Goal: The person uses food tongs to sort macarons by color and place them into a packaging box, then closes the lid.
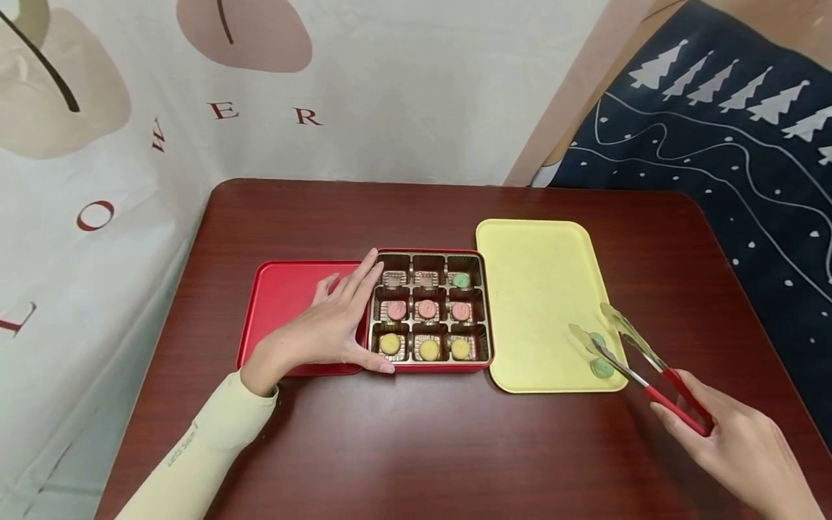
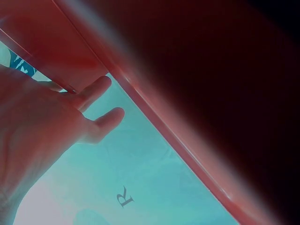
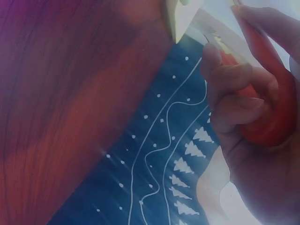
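Note:
My left hand [image 1: 334, 325] touches the left side of a red box [image 1: 429, 367] with outstretched fingers, thumb at its front corner and fingertips at its back corner. Inside, a gold divider holds a green round piece [image 1: 461, 280] at back right, a pink row [image 1: 427, 309] and a yellow row [image 1: 429, 350]. My right hand [image 1: 741, 440] holds red-handled tongs [image 1: 676, 397], their arms spread over a yellow tray [image 1: 539, 289]. One green piece [image 1: 598, 338] lies between the tong arms; another green piece [image 1: 601, 368] sits just in front of the nearer arm.
A red lid [image 1: 286, 303] lies left of the box, partly beneath my left forearm and hand. Everything stands on a dark brown table [image 1: 422, 448]. Behind it hang a pale printed cloth [image 1: 403, 94] and, at right, a navy cloth with white trees [image 1: 702, 144].

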The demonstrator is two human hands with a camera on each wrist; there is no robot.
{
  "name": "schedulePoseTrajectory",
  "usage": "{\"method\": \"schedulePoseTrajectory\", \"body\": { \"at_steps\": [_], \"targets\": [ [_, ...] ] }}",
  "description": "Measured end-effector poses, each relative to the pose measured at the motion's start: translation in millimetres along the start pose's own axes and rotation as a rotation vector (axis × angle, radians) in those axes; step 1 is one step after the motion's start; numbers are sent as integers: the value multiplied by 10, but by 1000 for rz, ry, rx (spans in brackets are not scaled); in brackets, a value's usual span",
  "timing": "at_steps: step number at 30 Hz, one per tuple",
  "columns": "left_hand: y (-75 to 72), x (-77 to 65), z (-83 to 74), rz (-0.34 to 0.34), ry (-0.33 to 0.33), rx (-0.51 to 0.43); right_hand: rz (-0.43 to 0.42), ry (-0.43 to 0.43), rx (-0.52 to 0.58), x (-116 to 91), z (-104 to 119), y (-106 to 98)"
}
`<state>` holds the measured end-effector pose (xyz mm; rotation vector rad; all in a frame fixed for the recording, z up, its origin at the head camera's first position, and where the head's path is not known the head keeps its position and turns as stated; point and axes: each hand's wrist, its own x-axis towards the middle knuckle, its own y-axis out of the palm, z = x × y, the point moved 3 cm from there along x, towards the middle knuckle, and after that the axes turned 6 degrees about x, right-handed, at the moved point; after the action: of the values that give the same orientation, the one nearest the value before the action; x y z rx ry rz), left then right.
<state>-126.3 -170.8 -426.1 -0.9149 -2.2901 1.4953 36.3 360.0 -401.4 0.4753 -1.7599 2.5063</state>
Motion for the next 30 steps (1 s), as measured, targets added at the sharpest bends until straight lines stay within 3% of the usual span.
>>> {"method": "schedulePoseTrajectory", "body": {
  "at_steps": [19,30],
  "targets": [
    [-3,-10,7,1,-1,5,77,107,-44,-159,93,4],
    [-4,-7,12,-1,1,13,22,84,9,-267,151,59]
  ]
}}
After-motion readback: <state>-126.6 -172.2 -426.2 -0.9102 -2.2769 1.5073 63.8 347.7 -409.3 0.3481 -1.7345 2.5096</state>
